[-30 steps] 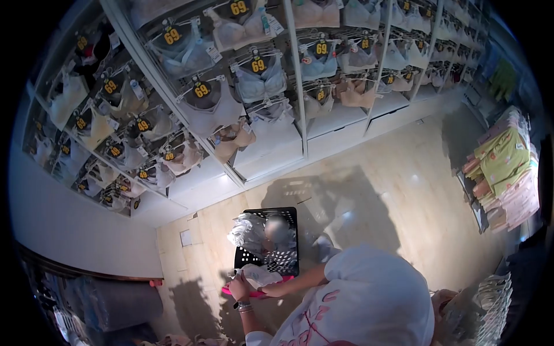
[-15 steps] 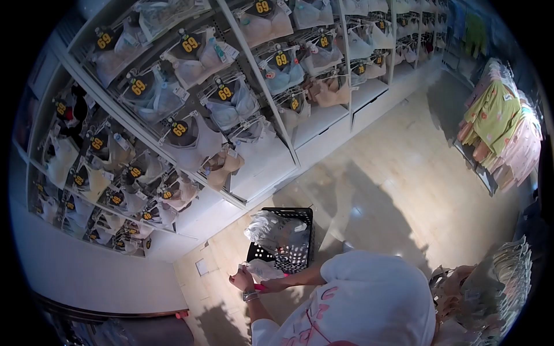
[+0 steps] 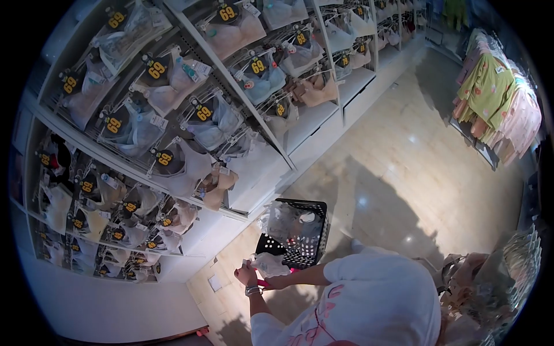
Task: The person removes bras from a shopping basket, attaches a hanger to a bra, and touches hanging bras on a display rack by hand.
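- Reaching below the left-hand shelves, the black basket point(image 3: 323, 221) looks stiff; its rim suits a full-hand grip.
- White garment point(image 3: 271, 264), at the basket's near end: likely light, soft, easily creased; best pinched at its edge.
- Left hand point(image 3: 247, 277): wrist bent, fingers curled nearly closed on that edge.
- Right hand point(image 3: 276, 283): forearm across, beside the pink handle point(image 3: 262, 283); I cannot tell its finger opening or hold.
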Motion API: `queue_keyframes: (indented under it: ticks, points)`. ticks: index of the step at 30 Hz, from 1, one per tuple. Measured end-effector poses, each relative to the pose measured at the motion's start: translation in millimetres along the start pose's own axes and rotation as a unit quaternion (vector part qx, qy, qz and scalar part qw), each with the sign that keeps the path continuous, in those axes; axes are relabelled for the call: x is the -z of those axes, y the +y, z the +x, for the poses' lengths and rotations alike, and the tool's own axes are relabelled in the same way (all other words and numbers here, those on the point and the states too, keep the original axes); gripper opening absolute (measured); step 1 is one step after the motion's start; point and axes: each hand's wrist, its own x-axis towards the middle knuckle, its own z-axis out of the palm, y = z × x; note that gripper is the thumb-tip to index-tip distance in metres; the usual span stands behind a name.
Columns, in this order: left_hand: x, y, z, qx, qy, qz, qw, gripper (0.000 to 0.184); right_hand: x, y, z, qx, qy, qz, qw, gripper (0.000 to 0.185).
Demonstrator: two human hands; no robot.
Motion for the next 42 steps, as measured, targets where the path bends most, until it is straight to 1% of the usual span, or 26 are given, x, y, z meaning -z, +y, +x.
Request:
queue_keyframes:
  ticks: [3, 6, 7, 10, 11, 14, 15, 18, 21, 25, 27, 28, 30, 34, 35, 39, 42]
  points:
    - [1.3, 24.7, 21.6, -0.02, -0.008, -0.018, 1.0, 0.032, 25.9, 10.6, 0.9, -0.014, 0.019, -0.002, 1.0, 0.059]
    - [-8.6, 45.6, 45.4, -0.068, 0.028, -0.028, 0.997, 0.03, 54.1, 20.3, 1.9, -0.027, 0.043, -0.006, 0.999, 0.059]
    - [-8.5, 55.5, 52.7, -0.052, 0.002, -0.018, 0.998, 0.03, 64.3, 23.5, 1.8, -0.03, 0.053, -0.007, 0.998, 0.059]
    - [-12.3, 81.5, 75.5, -0.096, 0.012, -0.027, 0.995, 0.03, 87.9, 32.9, -1.7, -0.04, 0.078, -0.007, 0.996, 0.06]
    - [-14.2, 90.7, 83.3, -0.088, 0.003, -0.028, 0.996, 0.03, 96.1, 35.9, -3.3, -0.042, 0.084, -0.006, 0.996, 0.06]
    - [-12.2, 123.1, 103.6, -0.107, -0.003, -0.041, 0.993, 0.03, 119.7, 47.4, -4.0, -0.043, 0.109, -0.002, 0.993, 0.06]
    - [-11.2, 134.2, 110.3, -0.101, -0.03, -0.016, 0.994, 0.03, 128.3, 51.4, -4.9, -0.044, 0.117, -0.001, 0.992, 0.06]
    - [-11.3, 165.1, 128.7, -0.117, -0.037, -0.017, 0.992, 0.03, 154.0, 61.8, -7.6, -0.045, 0.137, 0.002, 0.99, 0.06]
    - [-20.8, 190.2, 146.1, -0.147, -0.011, -0.047, 0.988, 0.03, 178.9, 74.0, -10.5, -0.044, 0.155, 0.004, 0.987, 0.061]
    - [-27.5, 226.4, 165.8, -0.179, -0.014, -0.056, 0.982, 0.03, 212.8, 86.9, -18.0, -0.051, 0.182, 0.009, 0.982, 0.061]
    - [-30.7, 240.9, 172.0, -0.198, -0.005, -0.07, 0.978, 0.031, 226.0, 86.9, -24.1, -0.083, 0.202, 0.011, 0.976, 0.062]
    - [-33.2, 247.3, 175.5, -0.199, -0.002, -0.057, 0.978, 0.031, 233.8, 85.7, -28.4, -0.099, 0.212, 0.012, 0.972, 0.062]
    - [-37.2, 259.8, 186.6, -0.199, 0.001, -0.032, 0.979, 0.031, 251.7, 82.9, -36.0, -0.097, 0.216, 0.003, 0.971, 0.063]
    - [-47.3, 285.2, 196.9, -0.227, 0.043, -0.075, 0.97, 0.035, 279.8, 88.9, -45.2, -0.095, 0.235, -0.026, 0.967, 0.062]
    - [-51.0, 292.0, 201.0, -0.234, 0.076, -0.07, 0.967, 0.038, 285.8, 89.4, -50.0, -0.119, 0.23, -0.005, 0.966, 0.061]
    - [-53.3, 318.9, 214.4, -0.234, 0.02, -0.04, 0.971, 0.04, 307.4, 93.3, -61.2, -0.136, 0.257, -0.023, 0.957, 0.059]
    - [-54.1, 339.5, 221.6, -0.228, 0.005, -0.06, 0.972, 0.039, 322.0, 95.0, -69.1, -0.155, 0.27, -0.02, 0.95, 0.059]
